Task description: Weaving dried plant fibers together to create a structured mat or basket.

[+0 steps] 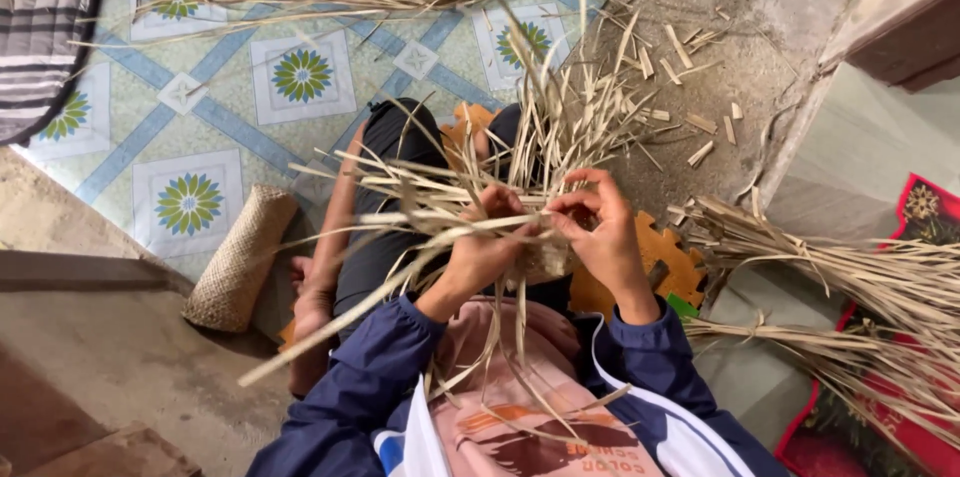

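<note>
1. Left hand (487, 249) is pinched shut around a few pale strips (440, 199), right over the lap.
2. Right hand (603, 233) is curled closed on the same strips, nearly touching the left.
3. A rolled woven mat (238, 259) lies beside the left leg.
4. Bundles (880, 287) of more strips sit off to the right.

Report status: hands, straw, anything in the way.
Left hand and right hand both gripping the woven straw piece. Loose strips fanning out. Straw bundles at right, rolled mat at left, apart.
</note>
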